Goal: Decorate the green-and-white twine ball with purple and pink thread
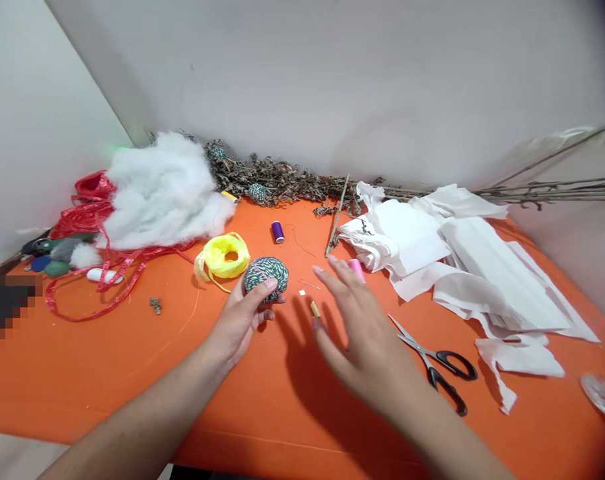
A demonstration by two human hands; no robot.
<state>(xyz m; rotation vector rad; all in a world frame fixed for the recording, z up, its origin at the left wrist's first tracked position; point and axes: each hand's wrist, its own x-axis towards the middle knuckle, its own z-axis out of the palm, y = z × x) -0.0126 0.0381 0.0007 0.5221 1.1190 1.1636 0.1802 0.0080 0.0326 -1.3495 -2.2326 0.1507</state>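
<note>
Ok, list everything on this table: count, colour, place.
cotton wadding: 1 heap, white, back left
red ribbon: 1 tangle, red, left
yellow raffia: 1 bundle, yellow, left of centre
purple thread spool: 1, purple, centre back
pink thread spool: 1, pink, at right fingertips
scissors: 1 pair, black handles, right
dried stems: many, brown, along back
twine ball: 1, green-white, in left hand
left hand: 1, gripping ball
right hand: 1, open, above table
</note>
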